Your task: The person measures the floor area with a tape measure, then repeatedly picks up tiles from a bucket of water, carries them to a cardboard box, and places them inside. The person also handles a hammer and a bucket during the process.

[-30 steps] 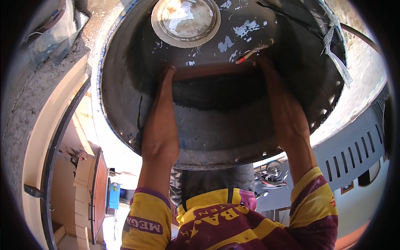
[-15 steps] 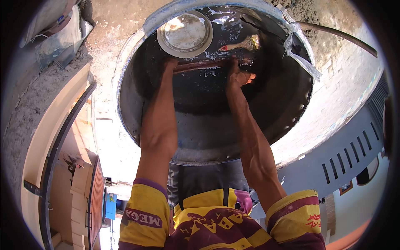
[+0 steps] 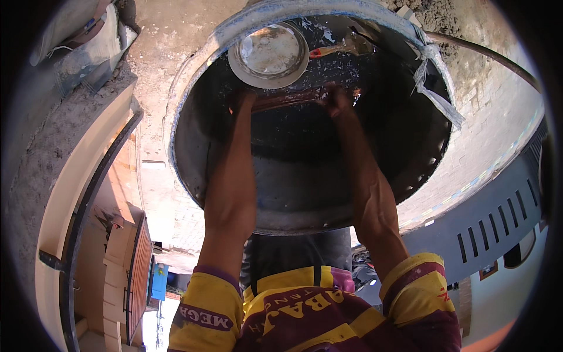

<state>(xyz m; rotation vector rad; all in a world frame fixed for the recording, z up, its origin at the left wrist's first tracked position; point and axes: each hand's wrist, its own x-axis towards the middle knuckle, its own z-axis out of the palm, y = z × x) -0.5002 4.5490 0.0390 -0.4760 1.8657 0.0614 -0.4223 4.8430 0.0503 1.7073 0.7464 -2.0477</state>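
A dark round tub of murky water is below me. My left hand and my right hand are partly under the water, closed on either end of a long reddish-brown piece; their fingertips are hard to make out. Just above it floats a round, whitish, dirty dish. A brush with a red-tipped handle lies in the water right of the dish. A pale cloth strip is knotted over the tub's right rim.
Around the tub is a rough concrete surface. Worn sacks lie at upper left, above a cream ledge with a dark edge. A long dark rod extends from the upper right rim. A grey slotted panel is at lower right.
The view has shifted, so more ground shows around the tub. My right hand has moved inward with the reddish-brown piece. The brush sits higher, beside the dish.
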